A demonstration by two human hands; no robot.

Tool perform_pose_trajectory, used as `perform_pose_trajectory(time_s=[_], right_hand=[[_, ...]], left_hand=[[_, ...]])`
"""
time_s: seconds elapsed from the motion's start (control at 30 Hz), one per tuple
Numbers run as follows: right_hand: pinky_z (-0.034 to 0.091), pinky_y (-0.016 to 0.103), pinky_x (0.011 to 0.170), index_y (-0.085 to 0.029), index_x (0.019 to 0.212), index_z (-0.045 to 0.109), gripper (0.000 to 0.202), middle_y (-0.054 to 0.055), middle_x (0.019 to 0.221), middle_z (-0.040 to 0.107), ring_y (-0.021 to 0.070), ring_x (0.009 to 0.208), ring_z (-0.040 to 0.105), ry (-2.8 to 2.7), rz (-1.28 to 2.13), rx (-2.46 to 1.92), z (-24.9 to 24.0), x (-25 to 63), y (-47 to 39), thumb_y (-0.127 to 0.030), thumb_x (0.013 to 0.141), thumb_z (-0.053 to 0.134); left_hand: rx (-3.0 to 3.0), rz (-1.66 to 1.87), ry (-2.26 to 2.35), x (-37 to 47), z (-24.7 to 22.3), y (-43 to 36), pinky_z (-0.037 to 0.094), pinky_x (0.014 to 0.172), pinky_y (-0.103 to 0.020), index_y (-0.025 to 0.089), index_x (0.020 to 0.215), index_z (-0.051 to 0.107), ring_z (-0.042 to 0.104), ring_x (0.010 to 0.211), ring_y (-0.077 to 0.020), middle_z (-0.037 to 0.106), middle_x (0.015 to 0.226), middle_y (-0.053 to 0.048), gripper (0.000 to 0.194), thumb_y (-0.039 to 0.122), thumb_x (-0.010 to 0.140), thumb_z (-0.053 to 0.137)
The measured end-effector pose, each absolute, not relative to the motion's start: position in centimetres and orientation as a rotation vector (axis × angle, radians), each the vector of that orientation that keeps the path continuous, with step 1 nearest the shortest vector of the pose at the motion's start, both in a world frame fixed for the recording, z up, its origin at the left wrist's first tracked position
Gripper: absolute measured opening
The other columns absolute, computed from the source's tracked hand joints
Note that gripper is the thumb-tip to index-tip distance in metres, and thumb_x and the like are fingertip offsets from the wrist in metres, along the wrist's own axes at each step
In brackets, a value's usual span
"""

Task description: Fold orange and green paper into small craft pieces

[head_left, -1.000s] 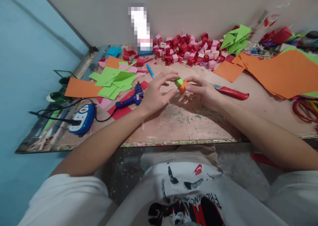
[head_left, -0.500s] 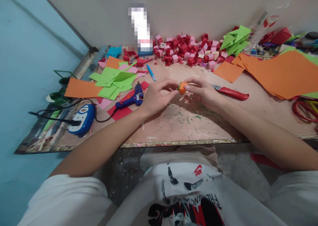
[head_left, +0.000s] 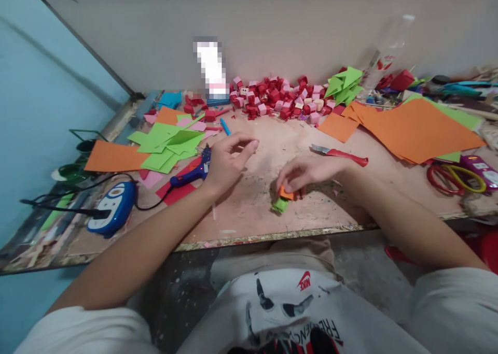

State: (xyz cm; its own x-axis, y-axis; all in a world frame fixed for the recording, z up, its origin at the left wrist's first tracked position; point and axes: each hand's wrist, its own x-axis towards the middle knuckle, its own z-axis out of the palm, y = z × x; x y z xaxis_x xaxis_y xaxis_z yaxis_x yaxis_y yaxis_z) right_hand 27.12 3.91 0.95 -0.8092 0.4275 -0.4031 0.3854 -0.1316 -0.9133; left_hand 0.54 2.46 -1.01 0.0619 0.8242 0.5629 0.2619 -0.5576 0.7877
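Note:
My right hand point(head_left: 305, 173) is low over the wooden table, its fingers closed on a small orange and green paper piece point(head_left: 287, 193). The piece is box-like, with its green part pointing toward the table's front edge. To the left, my left hand point(head_left: 229, 159) is raised with thumb and forefinger curved and a gap between them. Nothing shows in it. A blue glue gun point(head_left: 192, 173) lies just beside the left wrist. Behind the right hand rests a red-handled knife point(head_left: 346, 155) with a metal blade.
Many red and pink paper cubes point(head_left: 276, 97) are heaped along the back wall by a blurred phone point(head_left: 211, 66). Green sheets point(head_left: 165, 139) lie left, large orange sheets point(head_left: 408, 128) right. Red-handled scissors point(head_left: 441, 180) and a blue-white box point(head_left: 112, 209) with a cable flank the work area.
My right hand has brought the orange and green paper piece down toward the front of the table. My left hand has let go of it and moved left. The camera view has shifted.

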Motion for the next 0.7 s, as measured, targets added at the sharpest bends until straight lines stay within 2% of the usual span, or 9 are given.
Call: perform_pose_trajectory(time_s=[0.03,0.07,0.13,0.17,0.23,0.33,0.4,0.53,0.7], right_hand=[[0.065,0.032,0.063,-0.017,0.106,0.091,0.04,0.01,0.088,0.085,0.023,0.071,0.078,-2.006,2.029,-0.957,1.1,27.2,4.1,-0.048,0.084,0.104],[0.063,0.029,0.062,-0.019,0.098,0.088,0.037,0.007,0.087,0.083,0.0187,0.068,0.074,-1.713,1.756,-0.949,1.1,27.3,4.4,-0.051,0.085,0.102],[0.069,0.031,0.076,-0.028,0.121,0.083,0.039,0.005,0.127,0.086,0.0197,0.092,0.081,-1.175,1.473,-0.892,1.2,27.1,4.8,-0.061,0.1,0.087],[0.071,0.033,0.079,-0.032,0.131,0.079,0.044,0.005,0.145,0.082,0.0214,0.101,0.083,-1.077,1.445,-0.896,1.1,27.1,5.0,-0.064,0.101,0.084],[0.069,0.03,0.074,-0.033,0.14,0.073,0.049,0.006,0.155,0.078,0.0206,0.102,0.083,-1.062,1.382,-0.973,0.9,26.8,5.2,-0.06,0.102,0.087],[0.067,0.028,0.068,-0.025,0.128,0.08,0.031,0.011,0.145,0.082,0.0197,0.094,0.083,-1.17,1.408,-1.1,0.4,26.3,4.9,-0.04,0.102,0.085],[0.066,0.028,0.065,-0.021,0.116,0.085,0.022,0.011,0.127,0.086,0.0188,0.085,0.081,-1.272,1.448,-1.096,-0.1,25.8,4.7,-0.035,0.099,0.086],[0.058,0.026,0.06,-0.019,0.088,0.087,0.016,0.007,0.085,0.083,0.0156,0.068,0.069,-1.435,1.493,-1.098,-1.0,25.4,4.5,-0.034,0.094,0.089],[0.054,0.027,0.062,-0.02,0.083,0.088,0.024,0.006,0.079,0.081,0.0158,0.068,0.068,-1.476,1.469,-1.113,-1.5,25.4,4.3,-0.042,0.087,0.096]], left_hand=[[1.841,1.52,1.082,0.5,-1.0,2.6,0.064,0.076,-0.031,0.022,0.095,0.087,0.078,0.08,-0.018,0.086,0.091,-0.005,0.018,0.038,0.099,0.08],[1.831,1.514,1.083,0.5,-1.0,2.6,0.063,0.075,-0.031,0.022,0.094,0.087,0.077,0.079,-0.0179,0.085,0.09,-0.005,0.018,0.038,0.099,0.08],[1.827,1.496,1.088,0.5,-0.9,2.7,0.064,0.075,-0.031,0.022,0.092,0.086,0.077,0.078,-0.0181,0.085,0.089,-0.005,0.019,0.039,0.098,0.08],[1.829,1.485,1.092,0.5,-0.9,2.7,0.064,0.075,-0.031,0.022,0.092,0.087,0.078,0.079,-0.0184,0.086,0.09,-0.005,0.019,0.039,0.098,0.079],[1.826,1.459,1.099,0.5,-0.9,2.7,0.064,0.075,-0.031,0.022,0.093,0.087,0.078,0.079,-0.0185,0.086,0.091,-0.006,0.02,0.04,0.098,0.079],[1.815,1.387,1.099,0.5,-1.2,2.6,0.063,0.074,-0.03,0.022,0.095,0.086,0.078,0.077,-0.0184,0.086,0.092,-0.005,0.022,0.041,0.1,0.078],[1.89,1.298,1.095,0.3,-1.5,2.6,0.061,0.073,-0.031,0.022,0.096,0.085,0.078,0.076,-0.0187,0.085,0.091,-0.005,0.024,0.043,0.103,0.075],[2.443,1.039,1.065,0.1,-2.2,2.4,0.055,0.074,-0.034,0.023,0.103,0.087,0.08,0.082,-0.0227,0.089,0.095,-0.007,0.027,0.039,0.11,0.067],[2.826,0.843,0.96,0.4,-2.4,1.8,0.052,0.074,-0.036,0.023,0.105,0.088,0.082,0.084,-0.0256,0.09,0.096,-0.01,0.028,0.032,0.112,0.062]])
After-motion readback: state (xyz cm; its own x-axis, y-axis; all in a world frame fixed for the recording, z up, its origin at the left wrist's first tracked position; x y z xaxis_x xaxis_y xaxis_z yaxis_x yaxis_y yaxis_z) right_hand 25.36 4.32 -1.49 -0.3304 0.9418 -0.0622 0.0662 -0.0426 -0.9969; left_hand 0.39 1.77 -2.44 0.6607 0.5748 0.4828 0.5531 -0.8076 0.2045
